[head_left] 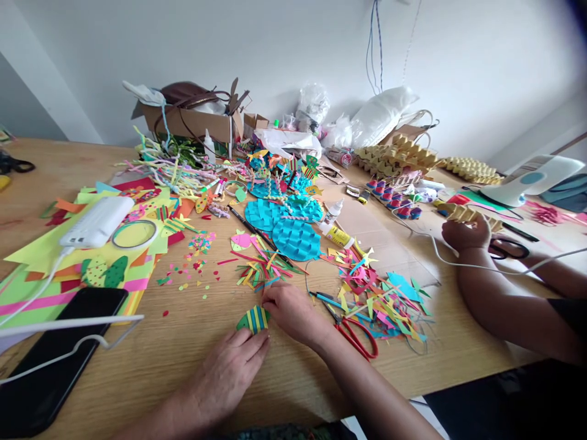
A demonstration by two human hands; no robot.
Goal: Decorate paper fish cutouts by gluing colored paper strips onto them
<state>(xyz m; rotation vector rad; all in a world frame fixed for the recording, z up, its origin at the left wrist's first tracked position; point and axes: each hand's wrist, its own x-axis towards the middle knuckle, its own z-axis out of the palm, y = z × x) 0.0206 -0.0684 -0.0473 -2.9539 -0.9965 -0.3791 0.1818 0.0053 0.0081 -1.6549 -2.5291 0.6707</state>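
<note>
A small green paper fish [255,319] with yellow and blue stripes lies low over the wooden table in front of me. My left hand [232,366] is closed on its lower edge, fingers together and thumb hidden. At the fish's right end, my right hand [293,311] is bent into a pinch, the fingertips close to or touching the paper; what sits between them is hidden. Just beyond the right hand is a pile of thin coloured paper strips [263,266]. Red-handled scissors [360,339] rest to its right among paper scraps [389,305].
Blue textured discs [296,238], a glue bottle [337,235] and a pink paper fish [243,240] lie ahead. Left are coloured sheets [27,244], a white power bank [98,221] and a black phone [59,366]. At right, another person's hand [468,233] holds egg-carton card [472,215].
</note>
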